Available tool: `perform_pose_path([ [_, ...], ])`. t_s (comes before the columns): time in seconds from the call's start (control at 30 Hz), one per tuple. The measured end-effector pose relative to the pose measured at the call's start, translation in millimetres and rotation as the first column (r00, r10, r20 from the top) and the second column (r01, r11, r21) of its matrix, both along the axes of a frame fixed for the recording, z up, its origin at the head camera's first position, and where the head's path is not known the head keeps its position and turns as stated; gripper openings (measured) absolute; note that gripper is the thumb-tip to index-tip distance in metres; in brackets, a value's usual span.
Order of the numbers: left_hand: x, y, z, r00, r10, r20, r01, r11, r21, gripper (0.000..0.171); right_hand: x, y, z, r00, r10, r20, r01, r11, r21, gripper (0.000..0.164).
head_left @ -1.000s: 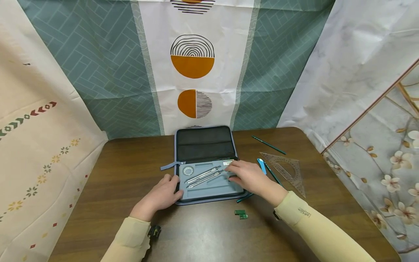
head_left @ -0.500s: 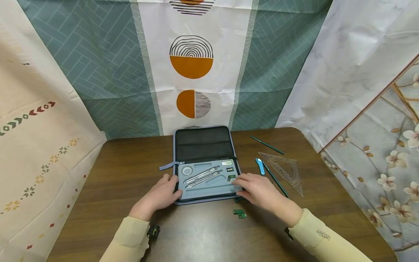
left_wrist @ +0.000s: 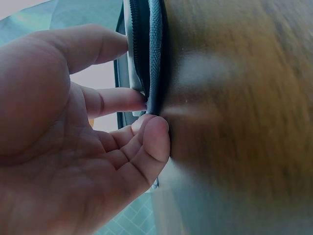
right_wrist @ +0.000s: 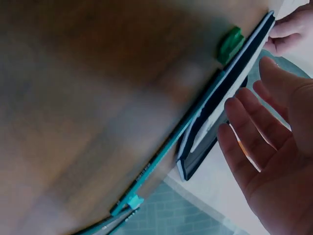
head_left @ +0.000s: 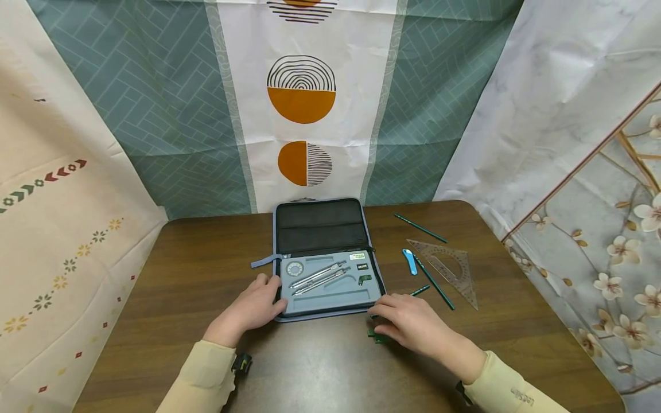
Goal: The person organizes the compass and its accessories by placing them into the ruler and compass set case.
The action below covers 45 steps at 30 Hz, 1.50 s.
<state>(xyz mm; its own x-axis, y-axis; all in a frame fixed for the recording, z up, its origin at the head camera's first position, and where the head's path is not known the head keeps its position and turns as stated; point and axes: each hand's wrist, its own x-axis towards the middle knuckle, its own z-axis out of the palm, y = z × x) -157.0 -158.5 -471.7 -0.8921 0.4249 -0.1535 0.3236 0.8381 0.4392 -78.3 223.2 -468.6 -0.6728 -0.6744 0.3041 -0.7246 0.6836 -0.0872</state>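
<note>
An unzipped compass-set case [head_left: 326, 225] lies with its lid back. Its grey tray [head_left: 335, 301] holds two silver compasses [head_left: 319, 277], a round dial-like piece [head_left: 295, 268], an eraser [head_left: 357, 256], a small sharpener [head_left: 362, 267] and a green piece [head_left: 364, 279]. My left hand [head_left: 256, 305] holds the case's front left corner, thumb and fingertips at its edge in the left wrist view. Relaxed fingers, holding nothing, show on my right hand [right_wrist: 274, 132]. It hovers off the case's front right corner, above small green pieces [head_left: 379, 337], partly covering them and a dark green pencil [head_left: 420, 290].
Right of the case lie a light blue cutter [head_left: 410, 261], another green pencil [head_left: 434, 282] and a clear set square [head_left: 448, 267]. A further pencil [head_left: 420, 228] sits near the back edge. Patterned cloths hang behind and beside the wooden table [head_left: 206, 258].
My right hand has drawn back from the tray's right side towards the table in front, uncovering the sharpener and the green piece in the tray. My left hand stays at the corner.
</note>
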Motion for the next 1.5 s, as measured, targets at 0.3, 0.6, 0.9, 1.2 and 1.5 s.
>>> perform_pose_path([
  [0.3, -0.1, -1.1, -1.0, 1.000, -0.003, -0.008, 0.003, 1.000, 0.003, 0.041, 8.2, -2.6, -8.8, 0.999, 0.005, 0.036, -0.005, 1.000, 0.001, 0.035],
  [0.6, 0.3, -1.4, -0.4, 1.000, -0.002, -0.006, 0.002, 1.000, 0.008, 0.041, 12.0, -3.5, -13.0, 0.996, -0.018, 0.083, 0.015, 0.999, 0.038, 0.034],
  [0.9, 0.1, -0.6, -0.1, 1.000, -0.005, -0.007, 0.005, 1.000, 0.003, 0.040, 12.1, -4.4, -15.7, 0.996, -0.019, 0.089, 0.016, 0.999, 0.035, 0.029],
  [1.2, -0.2, 0.1, 0.1, 1.000, -0.004, -0.006, 0.004, 1.000, 0.007, 0.040, 11.6, -3.9, -17.7, 0.996, -0.015, 0.086, 0.013, 1.000, 0.028, 0.024],
  [1.5, -0.1, -0.3, -0.5, 1.000, -0.006, -0.009, 0.006, 1.000, 0.007, 0.041, 10.9, -4.5, -18.6, 0.997, -0.012, 0.074, 0.012, 1.000, 0.002, 0.025],
])
